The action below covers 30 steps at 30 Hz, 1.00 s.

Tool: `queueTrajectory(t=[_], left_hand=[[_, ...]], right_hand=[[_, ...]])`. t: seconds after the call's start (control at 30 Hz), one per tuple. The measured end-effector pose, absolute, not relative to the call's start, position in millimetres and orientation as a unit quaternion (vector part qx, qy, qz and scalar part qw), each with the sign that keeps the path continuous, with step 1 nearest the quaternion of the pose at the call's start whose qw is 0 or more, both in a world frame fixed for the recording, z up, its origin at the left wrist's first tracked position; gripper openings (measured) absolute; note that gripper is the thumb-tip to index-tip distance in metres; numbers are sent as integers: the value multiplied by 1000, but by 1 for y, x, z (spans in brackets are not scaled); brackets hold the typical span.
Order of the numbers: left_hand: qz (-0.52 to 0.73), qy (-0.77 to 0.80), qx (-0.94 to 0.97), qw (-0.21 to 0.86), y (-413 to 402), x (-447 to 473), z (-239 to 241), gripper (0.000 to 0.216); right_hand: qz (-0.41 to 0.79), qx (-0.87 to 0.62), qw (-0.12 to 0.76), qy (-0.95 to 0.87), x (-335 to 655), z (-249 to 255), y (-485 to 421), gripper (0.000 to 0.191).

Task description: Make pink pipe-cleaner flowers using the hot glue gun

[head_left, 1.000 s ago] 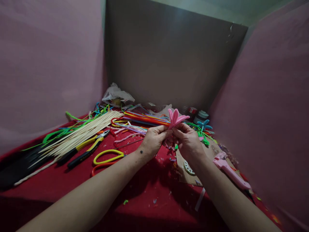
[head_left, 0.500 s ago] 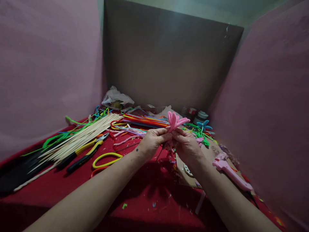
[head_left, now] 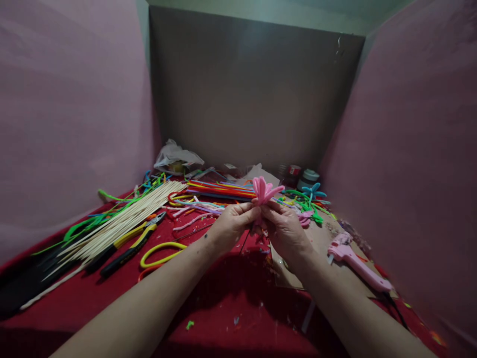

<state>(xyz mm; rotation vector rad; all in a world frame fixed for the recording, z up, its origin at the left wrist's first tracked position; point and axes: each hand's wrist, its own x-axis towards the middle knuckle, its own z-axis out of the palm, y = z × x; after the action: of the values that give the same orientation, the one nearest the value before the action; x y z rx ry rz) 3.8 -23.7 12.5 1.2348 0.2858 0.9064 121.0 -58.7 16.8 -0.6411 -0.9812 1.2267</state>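
A pink pipe-cleaner flower stands upright between my two hands, its looped petals spreading above my fingers. My left hand pinches its base from the left, thumb and forefinger together. From the right, my right hand grips the same base, with its fingers curled in. A thin dark stem points down below the hands; its upper end is hidden by my fingers. Near my right hand, another pink pipe-cleaner piece lies on the cardboard.
Left on the red cloth are wooden skewers, yellow-black pliers and yellow-handled scissors. Coloured pipe cleaners lie behind my hands. A pink glue gun rests at right, a blue pipe-cleaner flower further back.
The view has shifted slightly. Both hands still hold the pink flower, which now sits a little further left and lower in the picture, its petals turned slightly.
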Motion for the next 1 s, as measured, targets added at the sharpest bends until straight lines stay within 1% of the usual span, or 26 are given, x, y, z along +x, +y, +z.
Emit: queueTrajectory(t=[0.13, 0.37, 0.53, 0.7, 0.93, 1.0], left_hand=[[413, 130, 549, 715, -25, 7, 12, 33], [420, 134, 530, 724, -24, 6, 10, 19], [423, 123, 521, 731, -22, 7, 8, 17], [417, 134, 539, 719, -23, 5, 9, 16], [384, 138, 543, 734, -21, 3, 12, 15], [384, 126, 543, 736, -21, 1, 13, 22]], right_hand=[[541, -290, 662, -431, 120, 18, -61, 10], [546, -285, 683, -392, 119, 18, -61, 10], [546, -276, 685, -394, 120, 13, -57, 14], [556, -268, 665, -420, 122, 11, -57, 18], [573, -267, 643, -431, 128, 13, -58, 20], [579, -259, 642, -431, 129, 14, -59, 20]])
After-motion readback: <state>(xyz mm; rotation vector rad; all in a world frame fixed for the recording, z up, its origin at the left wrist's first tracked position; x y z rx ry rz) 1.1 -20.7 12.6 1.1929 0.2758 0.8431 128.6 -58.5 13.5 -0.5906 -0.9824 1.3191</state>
